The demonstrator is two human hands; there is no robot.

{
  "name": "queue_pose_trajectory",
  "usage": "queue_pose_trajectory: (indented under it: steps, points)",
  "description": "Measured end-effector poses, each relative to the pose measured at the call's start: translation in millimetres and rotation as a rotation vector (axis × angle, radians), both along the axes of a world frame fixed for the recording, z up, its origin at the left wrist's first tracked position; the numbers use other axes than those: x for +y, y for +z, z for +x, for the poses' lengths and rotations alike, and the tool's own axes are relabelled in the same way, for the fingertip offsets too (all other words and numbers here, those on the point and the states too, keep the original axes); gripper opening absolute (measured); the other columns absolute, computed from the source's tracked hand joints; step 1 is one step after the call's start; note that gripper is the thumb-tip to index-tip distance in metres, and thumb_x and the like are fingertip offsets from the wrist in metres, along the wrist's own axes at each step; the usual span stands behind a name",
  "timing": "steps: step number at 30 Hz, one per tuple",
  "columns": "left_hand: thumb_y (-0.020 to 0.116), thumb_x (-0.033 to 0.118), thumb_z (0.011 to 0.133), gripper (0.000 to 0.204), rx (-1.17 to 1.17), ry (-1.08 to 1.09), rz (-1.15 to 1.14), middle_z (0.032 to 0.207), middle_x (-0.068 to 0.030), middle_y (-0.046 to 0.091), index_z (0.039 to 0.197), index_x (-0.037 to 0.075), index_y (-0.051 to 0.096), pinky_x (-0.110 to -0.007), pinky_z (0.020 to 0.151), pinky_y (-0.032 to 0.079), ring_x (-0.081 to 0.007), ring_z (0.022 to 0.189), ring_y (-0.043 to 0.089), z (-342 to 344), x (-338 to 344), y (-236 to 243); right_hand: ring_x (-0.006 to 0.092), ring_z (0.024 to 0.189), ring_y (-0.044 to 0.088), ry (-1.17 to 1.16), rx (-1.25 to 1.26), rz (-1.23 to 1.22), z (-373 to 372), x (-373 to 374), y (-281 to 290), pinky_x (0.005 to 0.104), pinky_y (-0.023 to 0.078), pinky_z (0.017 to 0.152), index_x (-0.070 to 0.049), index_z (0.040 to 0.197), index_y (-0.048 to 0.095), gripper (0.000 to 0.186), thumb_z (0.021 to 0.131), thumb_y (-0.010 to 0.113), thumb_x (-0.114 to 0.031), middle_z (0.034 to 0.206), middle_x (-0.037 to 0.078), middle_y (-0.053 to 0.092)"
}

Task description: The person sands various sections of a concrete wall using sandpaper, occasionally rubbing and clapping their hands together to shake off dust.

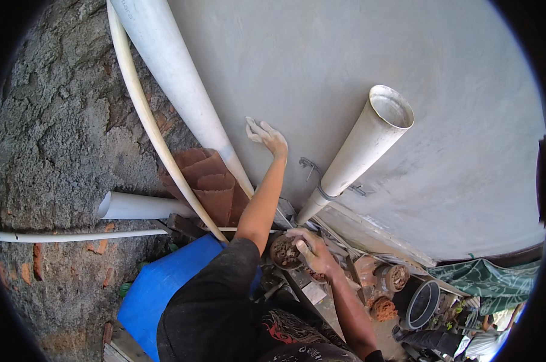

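My left hand reaches up to the smooth grey wall, its fingers stretched out and whitish as if dusted. Whether the palm touches the wall or hovers just off it I cannot make out. Lower down, my right hand is open, thumb and fingers apart, with pale dust on the fingertips. It hovers over or beside a round pot of brown soil. Between the two hands' reach, an upright white pipe with an open, flared top stands close to the wall, held by a metal clamp.
A thick white pipe and a thin cream pipe lean by the rough wall. Brown folded sheeting, a blue barrel-like object, a grey bucket, reddish rubble and a green patterned cloth crowd the ground.
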State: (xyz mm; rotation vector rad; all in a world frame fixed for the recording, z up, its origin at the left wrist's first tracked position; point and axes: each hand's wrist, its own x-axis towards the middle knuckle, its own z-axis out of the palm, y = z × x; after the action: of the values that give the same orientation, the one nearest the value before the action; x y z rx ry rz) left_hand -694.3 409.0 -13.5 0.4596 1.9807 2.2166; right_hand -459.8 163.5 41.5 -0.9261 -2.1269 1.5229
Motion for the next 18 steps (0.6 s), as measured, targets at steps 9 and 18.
queue_pose_trajectory:
  steps: [9, 18]
  points:
    - [0.034, 0.035, 0.110, 0.071, 0.220, 0.054, 0.128, 0.169, -0.0274, 0.001, 0.160, -0.007, 0.009, -0.053, 0.127, -0.001, -0.0440, 0.157, -0.002, -38, 19, 41, 0.0309, 0.118, 0.065, -0.010, 0.003, -0.086, 0, -3, -6, 0.0402, 0.047, 0.103, -0.003, 0.133, 0.057, 0.046, 0.109, 0.048, -0.040, 0.124, 0.017, 0.067]
    - [0.033, 0.026, 0.104, 0.070, 0.906, -0.094, 0.347, 0.168, -0.0311, 0.006, 0.157, -0.014, 0.012, -0.051, 0.128, 0.002, -0.0445, 0.157, 0.000, -53, 8, 209, 0.0311, 0.119, 0.064, -0.009, -0.016, -0.011, 1, -17, -18, 0.0410, 0.047, 0.104, -0.003, 0.131, 0.059, 0.045, 0.109, 0.046, -0.041, 0.123, 0.017, 0.068]
